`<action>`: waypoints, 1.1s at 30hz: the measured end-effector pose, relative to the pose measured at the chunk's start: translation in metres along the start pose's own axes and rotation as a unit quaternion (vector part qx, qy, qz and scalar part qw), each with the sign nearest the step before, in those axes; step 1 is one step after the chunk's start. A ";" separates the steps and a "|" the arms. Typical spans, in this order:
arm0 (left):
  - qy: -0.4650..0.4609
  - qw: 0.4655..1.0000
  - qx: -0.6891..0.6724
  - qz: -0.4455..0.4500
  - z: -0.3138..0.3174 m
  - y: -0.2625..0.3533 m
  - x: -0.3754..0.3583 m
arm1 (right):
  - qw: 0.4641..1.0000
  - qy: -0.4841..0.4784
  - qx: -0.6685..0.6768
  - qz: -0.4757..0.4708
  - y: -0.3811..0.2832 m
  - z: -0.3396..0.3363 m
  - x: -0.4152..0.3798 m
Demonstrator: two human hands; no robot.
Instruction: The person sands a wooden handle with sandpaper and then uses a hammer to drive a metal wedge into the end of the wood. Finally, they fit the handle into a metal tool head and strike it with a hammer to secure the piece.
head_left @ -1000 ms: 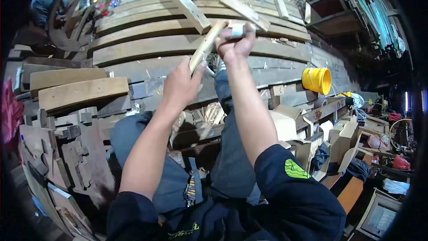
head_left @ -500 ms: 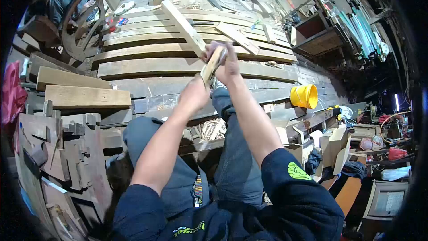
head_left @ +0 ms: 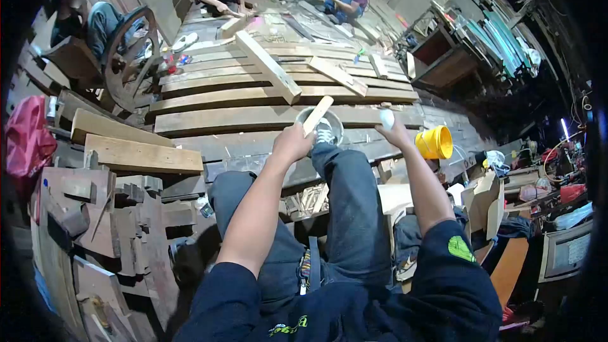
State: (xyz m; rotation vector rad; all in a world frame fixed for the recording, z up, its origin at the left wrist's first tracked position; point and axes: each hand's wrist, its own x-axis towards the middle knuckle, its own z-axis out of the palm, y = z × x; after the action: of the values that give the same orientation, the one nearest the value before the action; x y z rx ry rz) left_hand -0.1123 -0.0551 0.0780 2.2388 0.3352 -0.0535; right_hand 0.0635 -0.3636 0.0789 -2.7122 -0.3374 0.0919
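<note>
Head view: the left hand (head_left: 292, 142) is closed around the lower end of a wood stick (head_left: 317, 114), which tilts up and to the right above the raised knee. The right hand (head_left: 394, 132), well apart to the right, pinches a small white piece (head_left: 386, 117) in its fingertips. A yellow bucket (head_left: 434, 142) sits just right of it; long planks (head_left: 266, 95) lie beyond

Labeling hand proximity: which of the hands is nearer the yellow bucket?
Right. The right hand, holding a small white object, is just left of the yellow bucket. The left hand, gripping a wooden stick, is farther left, beyond the raised knee.
</note>
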 end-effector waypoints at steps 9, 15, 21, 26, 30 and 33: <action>-0.066 0.962 -0.239 -0.111 0.053 -0.022 0.012 | 0.787 0.007 0.606 0.112 0.026 -0.020 -0.174; -0.112 0.910 -0.392 -0.073 0.031 0.026 -0.064 | 0.714 0.052 0.685 0.133 0.056 -0.008 -0.224; -0.116 0.895 -0.425 -0.073 0.044 0.046 -0.160 | 0.624 0.085 0.767 0.121 0.061 0.004 -0.235; -0.136 0.892 -0.423 -0.082 0.058 0.073 -0.210 | 0.607 0.048 0.788 0.095 0.041 -0.009 -0.248; -0.130 0.882 -0.451 -0.033 0.064 0.105 -0.235 | 0.566 0.024 0.823 0.039 0.036 -0.030 -0.252; -0.133 0.903 -0.407 -0.039 0.055 0.119 -0.252 | 0.527 0.066 0.847 0.027 0.013 -0.058 -0.271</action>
State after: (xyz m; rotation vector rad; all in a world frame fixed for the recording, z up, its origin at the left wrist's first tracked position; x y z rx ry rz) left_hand -0.3199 -0.2243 0.1710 1.3628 0.2339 -0.2180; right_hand -0.1891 -0.4649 0.1311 -0.7062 0.0067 0.1254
